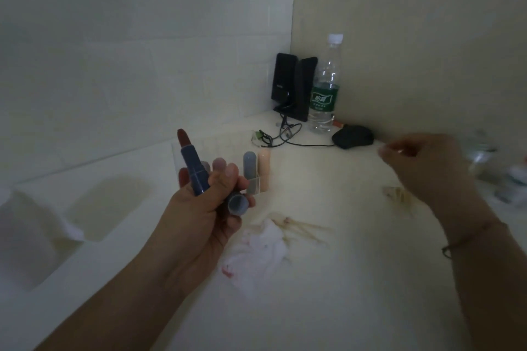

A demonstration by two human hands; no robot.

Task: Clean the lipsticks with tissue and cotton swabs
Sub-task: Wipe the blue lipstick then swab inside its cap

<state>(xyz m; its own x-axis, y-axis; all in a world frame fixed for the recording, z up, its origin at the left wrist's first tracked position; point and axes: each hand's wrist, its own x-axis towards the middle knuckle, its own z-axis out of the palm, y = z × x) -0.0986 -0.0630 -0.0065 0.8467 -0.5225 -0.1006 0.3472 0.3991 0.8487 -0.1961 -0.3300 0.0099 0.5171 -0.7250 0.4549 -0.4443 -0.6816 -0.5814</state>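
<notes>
Blue lipstick (194, 171) in left grip (205, 202)

A single wide-angle camera sits on the person's head and faces forward and down onto a white table (328, 293). Both forearms enter from the bottom edge; the left hand (208, 202) and right hand (427, 168) appear close to the lens. The view extends to the wall corner behind the water bottle (325, 85). No second view exists.
</notes>
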